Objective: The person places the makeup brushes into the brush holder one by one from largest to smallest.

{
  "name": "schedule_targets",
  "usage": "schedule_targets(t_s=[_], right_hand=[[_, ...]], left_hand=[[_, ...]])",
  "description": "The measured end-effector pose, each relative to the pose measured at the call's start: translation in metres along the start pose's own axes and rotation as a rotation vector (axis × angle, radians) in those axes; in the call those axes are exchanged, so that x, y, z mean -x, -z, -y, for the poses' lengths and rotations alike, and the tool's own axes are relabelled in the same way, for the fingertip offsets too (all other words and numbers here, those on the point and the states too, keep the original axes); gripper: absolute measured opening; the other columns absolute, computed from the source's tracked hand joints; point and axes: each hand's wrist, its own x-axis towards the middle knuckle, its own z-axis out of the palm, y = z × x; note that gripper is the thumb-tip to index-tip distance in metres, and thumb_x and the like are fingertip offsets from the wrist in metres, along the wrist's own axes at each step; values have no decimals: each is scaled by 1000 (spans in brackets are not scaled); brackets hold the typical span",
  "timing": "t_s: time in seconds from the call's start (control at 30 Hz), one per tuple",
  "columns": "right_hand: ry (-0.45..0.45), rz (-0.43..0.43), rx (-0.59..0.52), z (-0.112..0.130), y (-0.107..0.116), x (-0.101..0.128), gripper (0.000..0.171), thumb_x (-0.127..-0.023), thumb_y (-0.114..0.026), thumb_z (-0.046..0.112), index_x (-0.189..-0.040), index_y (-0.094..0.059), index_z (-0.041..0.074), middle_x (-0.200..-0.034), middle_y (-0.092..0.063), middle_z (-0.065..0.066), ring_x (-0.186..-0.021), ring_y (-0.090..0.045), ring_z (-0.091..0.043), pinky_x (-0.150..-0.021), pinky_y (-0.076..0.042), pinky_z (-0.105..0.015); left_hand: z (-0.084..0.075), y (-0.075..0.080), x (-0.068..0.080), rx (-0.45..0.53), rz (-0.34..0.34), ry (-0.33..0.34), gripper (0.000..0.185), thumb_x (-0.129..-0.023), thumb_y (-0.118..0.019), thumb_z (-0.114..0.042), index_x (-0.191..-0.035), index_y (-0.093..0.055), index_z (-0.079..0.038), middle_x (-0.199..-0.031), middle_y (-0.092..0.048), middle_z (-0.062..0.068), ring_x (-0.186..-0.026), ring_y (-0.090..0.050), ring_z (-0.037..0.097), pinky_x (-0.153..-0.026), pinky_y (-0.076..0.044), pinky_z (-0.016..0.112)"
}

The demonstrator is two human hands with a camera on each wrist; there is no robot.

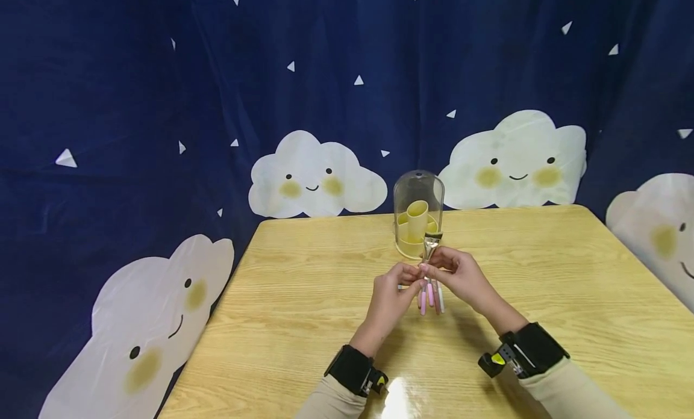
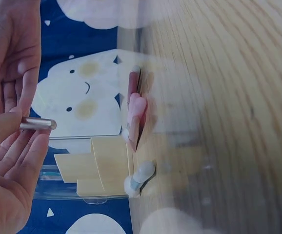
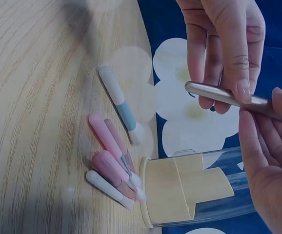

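Observation:
Both hands are raised over the table and meet on one makeup brush (image 1: 432, 241), which has flat dark bristles and a silvery neck. Its smooth metallic handle (image 3: 224, 95) shows in the right wrist view. My left hand (image 1: 389, 292) pinches the handle between thumb and fingers. Just beside it, my right hand (image 1: 461, 277) also pinches the brush. On the table beneath lie several more brushes, among them a pink one (image 3: 106, 134), a white one (image 3: 104, 185) and a white and blue one (image 3: 119, 105). In the head view the hands partly hide them.
Behind the hands stands a brush holder with cream cups (image 1: 417, 223) under a clear dome (image 1: 418, 181). The wooden table (image 1: 303, 322) reaches back to a dark blue curtain (image 1: 336, 21) with white clouds. Glare marks the table's front.

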Motion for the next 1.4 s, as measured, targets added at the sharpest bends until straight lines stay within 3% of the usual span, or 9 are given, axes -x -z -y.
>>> schedule_targets(t_s=[0.43, 0.77, 0.9, 1.07, 1.4], right_hand=[[16, -22, -16, -3, -2, -13, 22, -97, -68, 6, -111, -62, -9, -102, -71, -22, -92, -71, -5, -82, -59, -26], [43, -21, 1, -3, 12, -24, 18, -98, -66, 4, -106, -61, -11, -99, -67, -26, -86, -71, -7, -78, -61, -30], [59, -37, 20, 1, 22, -36, 19, -98, -65, 4, -107, -60, -12, -98, -65, -25, -86, -71, -6, -77, -61, -29], [85, -68, 81, 7, 33, -53, 18, -97, -66, 3, -107, -59, -11, -96, -67, -24, -85, -71, -6, -76, -61, -29], [205, -154, 272, 7, 46, -94, 17, -94, -71, 3, -105, -62, -6, -96, -72, -22, -84, -72, -14, -67, -54, -14]], left_hand=[[7, -2, -10, -19, -44, -18, 14, -91, -77, -13, -98, -68, -5, -90, -77, 7, -80, -73, 7, -67, -54, 12], [14, -4, -5, -27, 20, 20, 15, -93, -76, -18, -99, -68, -6, -88, -76, 2, -77, -67, -1, -68, -54, 13], [14, -5, -4, -46, 34, 7, 14, -93, -75, -18, -99, -69, -7, -87, -75, 0, -76, -66, -2, -69, -54, 12], [14, -7, -2, -83, 52, -20, 13, -94, -75, -17, -101, -70, -7, -87, -75, -2, -76, -65, -5, -68, -53, 11], [19, -7, 2, -130, 97, -27, 9, -94, -74, -17, -95, -70, -9, -83, -73, -3, -73, -63, -5, -69, -52, 10]])
